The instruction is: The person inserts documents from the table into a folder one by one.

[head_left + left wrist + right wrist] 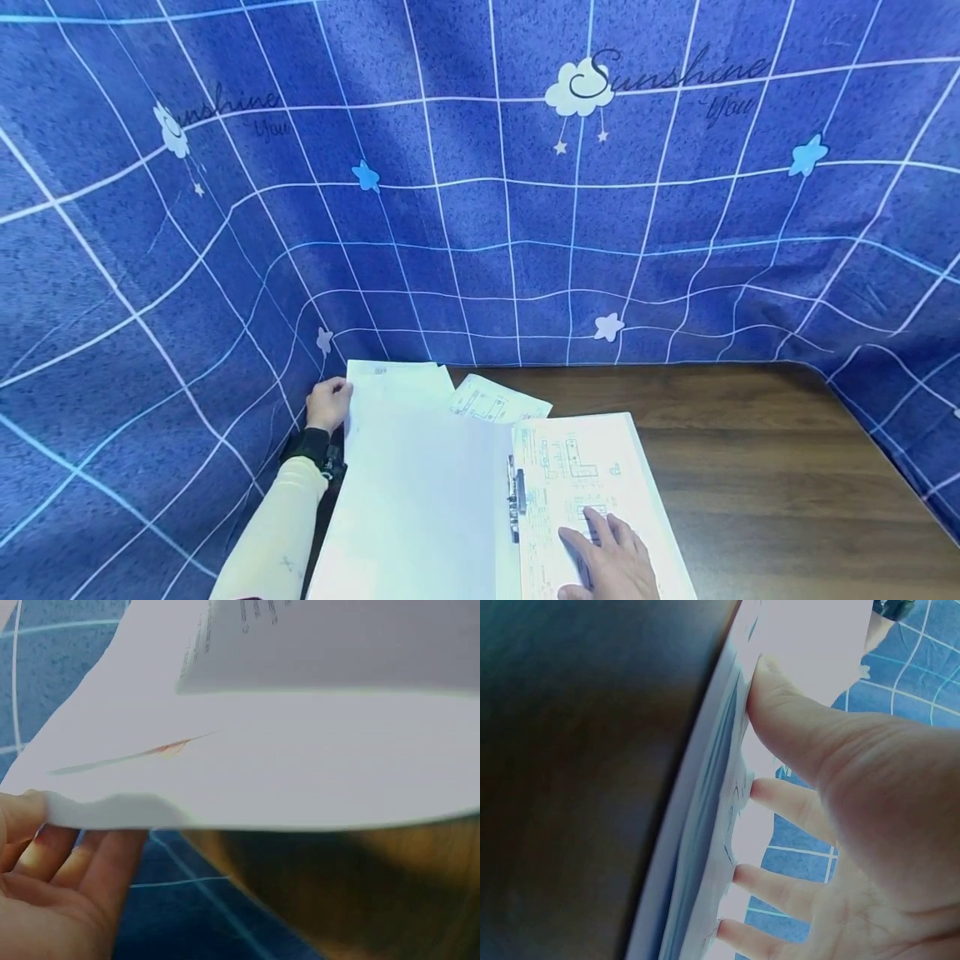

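Note:
An open white file folder [420, 508] lies on the table, with a dark metal clip [517, 500] along its middle. Printed sheets [630, 475] are stacked on its right side. At the far left corner my left hand [327, 406] pinches the white edge [120, 810], thumb on top and fingers beneath in the left wrist view. My right hand [615, 560] rests on the printed sheets with spread fingers. The right wrist view shows its thumb and fingertips touching the top of the sheet stack [705, 817].
A loose printed sheet [501, 400] sticks out beyond the folder at the back. Wooden tabletop [795, 467] extends to the right. A blue grid-patterned curtain [480, 208] hangs behind and at both sides, close beside the left arm.

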The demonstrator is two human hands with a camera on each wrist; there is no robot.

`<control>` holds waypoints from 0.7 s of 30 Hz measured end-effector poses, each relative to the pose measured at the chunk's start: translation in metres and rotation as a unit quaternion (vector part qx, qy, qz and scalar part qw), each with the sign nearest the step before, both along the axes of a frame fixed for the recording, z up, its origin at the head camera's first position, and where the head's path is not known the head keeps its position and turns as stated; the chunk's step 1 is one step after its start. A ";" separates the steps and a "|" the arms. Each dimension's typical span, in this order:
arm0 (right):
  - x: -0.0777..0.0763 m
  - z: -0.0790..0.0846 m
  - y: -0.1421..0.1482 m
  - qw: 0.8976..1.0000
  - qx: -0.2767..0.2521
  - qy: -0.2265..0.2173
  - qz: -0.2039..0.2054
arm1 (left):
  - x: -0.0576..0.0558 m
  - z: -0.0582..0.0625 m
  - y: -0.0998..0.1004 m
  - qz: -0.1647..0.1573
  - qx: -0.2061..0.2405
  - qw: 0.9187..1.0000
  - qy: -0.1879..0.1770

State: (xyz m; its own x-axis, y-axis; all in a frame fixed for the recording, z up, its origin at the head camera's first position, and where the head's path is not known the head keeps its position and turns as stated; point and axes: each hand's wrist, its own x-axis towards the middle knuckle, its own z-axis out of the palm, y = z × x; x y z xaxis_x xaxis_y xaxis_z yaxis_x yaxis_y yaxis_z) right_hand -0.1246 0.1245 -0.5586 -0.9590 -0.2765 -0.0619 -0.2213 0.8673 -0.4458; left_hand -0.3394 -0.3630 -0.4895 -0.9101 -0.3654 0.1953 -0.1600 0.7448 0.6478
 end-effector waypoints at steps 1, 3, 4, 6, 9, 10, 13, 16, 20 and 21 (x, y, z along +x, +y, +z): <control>0.000 0.000 0.000 1.000 0.001 0.000 0.000 | -0.001 0.003 0.001 -0.002 -0.012 1.000 0.017; -0.001 0.000 0.000 1.000 0.003 0.000 0.001 | -0.002 0.009 0.003 -0.012 -0.040 0.997 0.058; -0.001 0.000 0.000 1.000 0.004 0.002 0.001 | -0.003 0.013 0.003 -0.018 -0.054 0.995 0.081; 0.000 0.000 0.000 1.000 0.004 0.007 -0.001 | -0.005 0.022 0.007 -0.032 -0.075 0.989 0.121; 0.001 0.000 0.000 1.000 0.005 0.018 -0.003 | -0.007 0.037 0.012 -0.051 -0.100 0.981 0.159; 0.001 0.000 0.000 1.000 0.006 0.021 -0.004 | -0.007 0.042 0.013 -0.056 -0.109 0.979 0.166; 0.001 -0.001 0.000 1.000 0.006 0.025 -0.002 | -0.006 0.057 0.019 -0.059 -0.134 0.971 0.188; 0.002 -0.002 0.000 1.000 0.006 0.021 -0.001 | -0.002 0.076 0.026 -0.061 -0.159 0.957 0.233; 0.001 -0.001 0.000 1.000 0.011 0.019 -0.003 | 0.005 0.109 0.038 -0.064 -0.189 0.937 0.286; 0.001 -0.001 0.000 1.000 0.013 0.020 -0.004 | 0.007 0.117 0.041 -0.065 -0.196 0.932 0.297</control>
